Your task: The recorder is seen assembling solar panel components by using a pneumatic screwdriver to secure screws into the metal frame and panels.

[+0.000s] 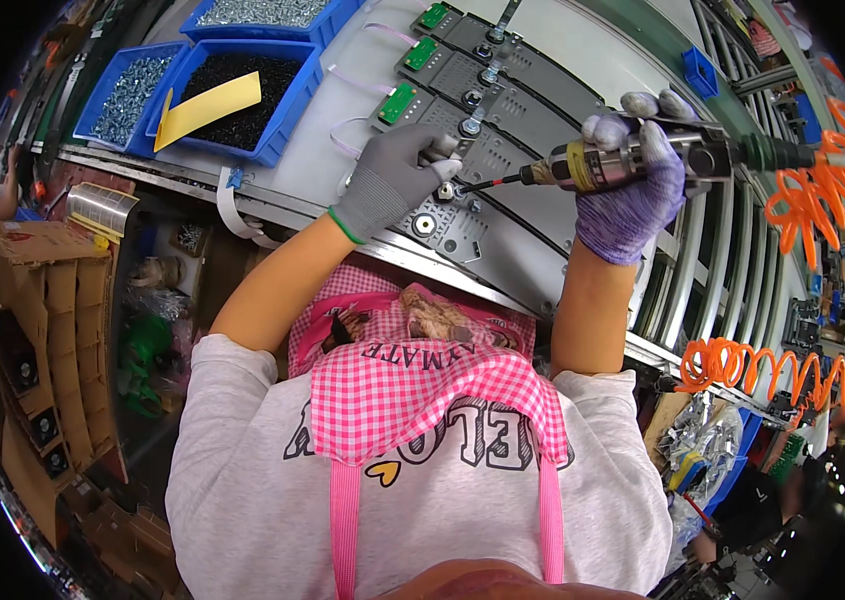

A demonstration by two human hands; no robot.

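My right hand (633,195), in a purple glove, is wrapped round an air screwdriver (583,165) held nearly level. Its thin bit points left, and the tip is at the metal fittings on the nearest grey panel (518,235). My left hand (393,180), in a grey glove with a green cuff, hovers over the left part of that panel. Its thumb and fingers are pinched together beside the bit's tip; whatever they hold is too small to make out. Similar grey panels lie in a row beyond, several with a green circuit board (399,103) at the left end.
Blue bins with silver screws (131,100) and black screws (243,85) stand at the far left, a yellow card (211,108) across one. Metal rollers (713,240) run on the right. An orange coiled hose (803,210) hangs behind the screwdriver. A divided cardboard box (63,330) is at left.
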